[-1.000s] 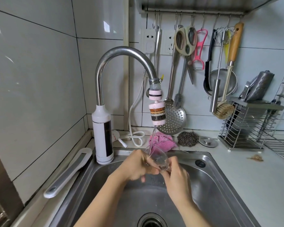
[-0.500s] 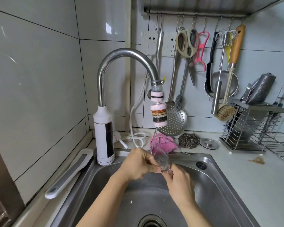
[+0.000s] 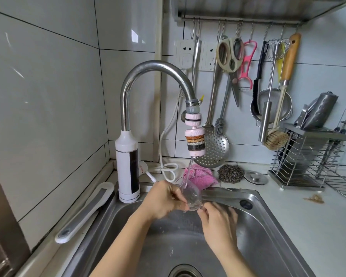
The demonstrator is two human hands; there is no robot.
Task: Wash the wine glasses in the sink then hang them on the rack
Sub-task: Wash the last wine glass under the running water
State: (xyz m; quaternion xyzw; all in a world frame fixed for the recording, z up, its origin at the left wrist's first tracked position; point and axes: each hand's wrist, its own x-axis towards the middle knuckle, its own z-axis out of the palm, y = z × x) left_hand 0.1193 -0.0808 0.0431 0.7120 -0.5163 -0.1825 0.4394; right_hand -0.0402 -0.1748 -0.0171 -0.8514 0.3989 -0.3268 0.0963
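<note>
clear wine glass (image 3: 191, 196) tilted between left hand (image 3: 164, 199) and right hand (image 3: 218, 222) fingers (image 3: 203, 210).

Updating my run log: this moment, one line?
rinse | left hand grips wine glass | right hand holds it too | tap running

Nothing written could be read: no word, label, brand name or number was legible on any surface. The black panel on the white faucet body (image 3: 133, 172) and the faces of the wall sockets (image 3: 185, 55) were too small and too blurred to give any letters or figures.
</note>
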